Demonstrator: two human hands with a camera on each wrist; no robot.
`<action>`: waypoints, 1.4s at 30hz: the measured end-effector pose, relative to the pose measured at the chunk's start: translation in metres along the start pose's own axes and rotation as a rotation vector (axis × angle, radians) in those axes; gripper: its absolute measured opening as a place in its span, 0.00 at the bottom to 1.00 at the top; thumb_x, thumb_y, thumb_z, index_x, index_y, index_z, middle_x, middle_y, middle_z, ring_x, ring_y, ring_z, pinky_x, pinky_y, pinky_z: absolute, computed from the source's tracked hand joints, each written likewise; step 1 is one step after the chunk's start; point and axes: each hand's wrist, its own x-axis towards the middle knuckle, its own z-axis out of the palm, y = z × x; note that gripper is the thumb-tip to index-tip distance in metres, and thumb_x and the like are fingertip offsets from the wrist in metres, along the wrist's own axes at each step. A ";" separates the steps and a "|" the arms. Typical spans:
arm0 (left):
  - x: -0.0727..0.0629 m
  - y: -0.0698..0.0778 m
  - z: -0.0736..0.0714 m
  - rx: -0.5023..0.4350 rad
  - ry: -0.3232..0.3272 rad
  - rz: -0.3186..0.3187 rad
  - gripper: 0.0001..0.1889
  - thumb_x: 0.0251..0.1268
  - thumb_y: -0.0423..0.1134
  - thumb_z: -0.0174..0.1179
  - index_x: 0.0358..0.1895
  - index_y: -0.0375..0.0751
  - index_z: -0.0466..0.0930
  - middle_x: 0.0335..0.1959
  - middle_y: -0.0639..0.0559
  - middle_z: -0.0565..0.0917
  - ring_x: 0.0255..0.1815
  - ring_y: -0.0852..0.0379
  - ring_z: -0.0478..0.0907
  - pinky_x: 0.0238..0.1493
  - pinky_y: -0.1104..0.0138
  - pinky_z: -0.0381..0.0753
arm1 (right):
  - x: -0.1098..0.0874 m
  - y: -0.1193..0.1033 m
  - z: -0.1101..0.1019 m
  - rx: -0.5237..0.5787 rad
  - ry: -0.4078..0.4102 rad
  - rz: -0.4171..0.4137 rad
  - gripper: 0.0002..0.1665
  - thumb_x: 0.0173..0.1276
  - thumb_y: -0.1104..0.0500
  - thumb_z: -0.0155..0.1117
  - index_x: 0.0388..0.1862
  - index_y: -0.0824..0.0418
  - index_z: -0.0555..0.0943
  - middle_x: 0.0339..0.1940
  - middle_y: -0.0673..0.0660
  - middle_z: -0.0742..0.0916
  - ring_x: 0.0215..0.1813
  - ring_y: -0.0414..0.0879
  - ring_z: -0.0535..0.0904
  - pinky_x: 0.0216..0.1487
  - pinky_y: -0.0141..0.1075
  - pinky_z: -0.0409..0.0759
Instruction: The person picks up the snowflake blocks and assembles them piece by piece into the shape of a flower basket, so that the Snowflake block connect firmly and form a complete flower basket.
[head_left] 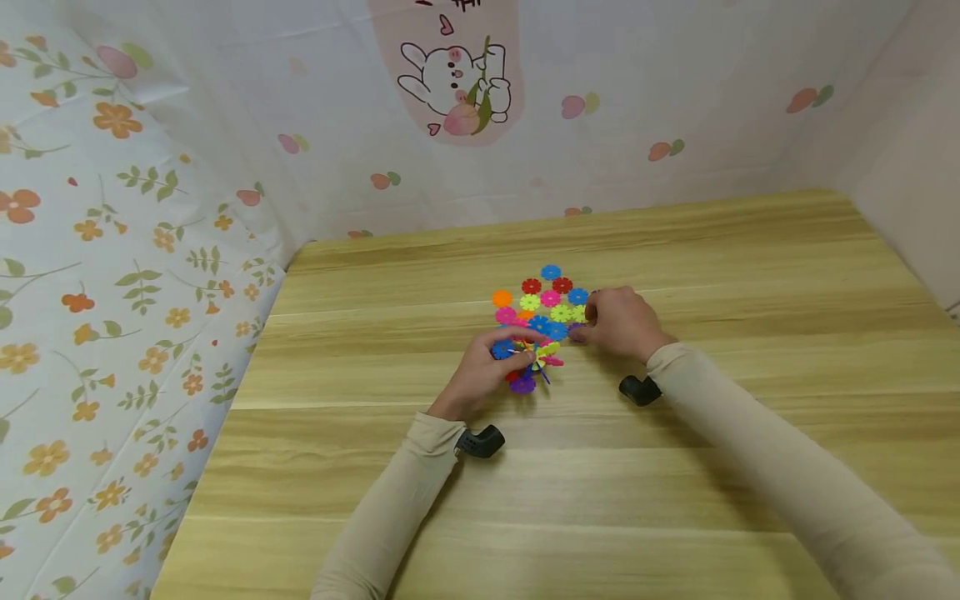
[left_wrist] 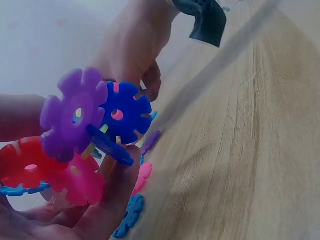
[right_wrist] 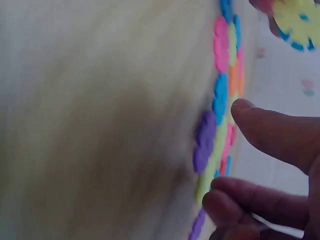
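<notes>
My left hand (head_left: 480, 371) holds a cluster of interlocking snowflake discs (head_left: 538, 360). In the left wrist view, the cluster shows a purple disc (left_wrist: 70, 117), a dark blue disc (left_wrist: 127, 112), a red disc (left_wrist: 32, 162) and a pink disc (left_wrist: 82, 182) joined at different angles. My right hand (head_left: 622, 323) is over the right side of the loose discs on the table. In the right wrist view its thumb (right_wrist: 270, 130) and fingers stand apart, with nothing visibly held. A loose purple disc (right_wrist: 205, 142) and yellow-green ones lie beyond them.
Several loose discs, among them a blue one (head_left: 551, 272), a red one (head_left: 531, 286) and an orange one (head_left: 502, 298), lie flat on the wood-grain table (head_left: 375, 333). A patterned curtain (head_left: 315, 100) hangs behind the table. Both wrists carry black mounts (head_left: 482, 442).
</notes>
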 end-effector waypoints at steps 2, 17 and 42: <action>0.001 -0.001 0.001 0.001 0.012 -0.006 0.13 0.70 0.32 0.60 0.54 0.37 0.83 0.57 0.46 0.82 0.60 0.50 0.76 0.52 0.69 0.78 | -0.001 -0.002 0.003 -0.016 -0.001 0.044 0.22 0.57 0.47 0.78 0.28 0.65 0.82 0.28 0.57 0.85 0.30 0.51 0.77 0.29 0.39 0.76; -0.001 -0.004 0.006 -0.003 0.014 -0.032 0.13 0.71 0.30 0.58 0.54 0.37 0.83 0.58 0.45 0.81 0.63 0.49 0.75 0.59 0.64 0.78 | -0.015 0.004 0.013 0.191 -0.079 0.015 0.11 0.59 0.67 0.70 0.33 0.65 0.75 0.28 0.56 0.80 0.32 0.49 0.73 0.33 0.37 0.72; 0.007 -0.002 0.011 -0.079 0.072 -0.027 0.11 0.69 0.31 0.59 0.51 0.34 0.83 0.54 0.44 0.82 0.54 0.52 0.77 0.50 0.68 0.78 | -0.034 -0.020 0.010 0.540 0.120 -0.092 0.06 0.68 0.68 0.64 0.41 0.69 0.78 0.27 0.63 0.86 0.22 0.57 0.80 0.21 0.33 0.76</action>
